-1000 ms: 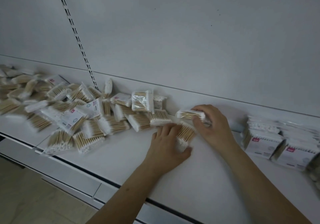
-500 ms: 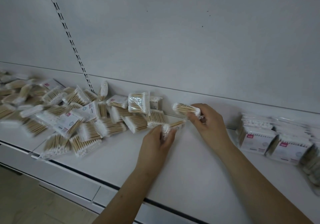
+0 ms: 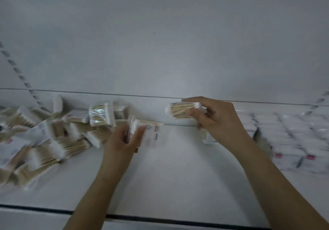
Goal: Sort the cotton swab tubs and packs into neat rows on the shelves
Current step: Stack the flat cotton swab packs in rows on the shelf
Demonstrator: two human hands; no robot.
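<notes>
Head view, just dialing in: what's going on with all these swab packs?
A person is sorting cotton swab packs on a white shelf. The left hand grips one pack by the loose heap on the left. The right hand holds another pack in the air, next to the neat rows on the right. The middle of the shelf lies bare between heap and rows.
</notes>
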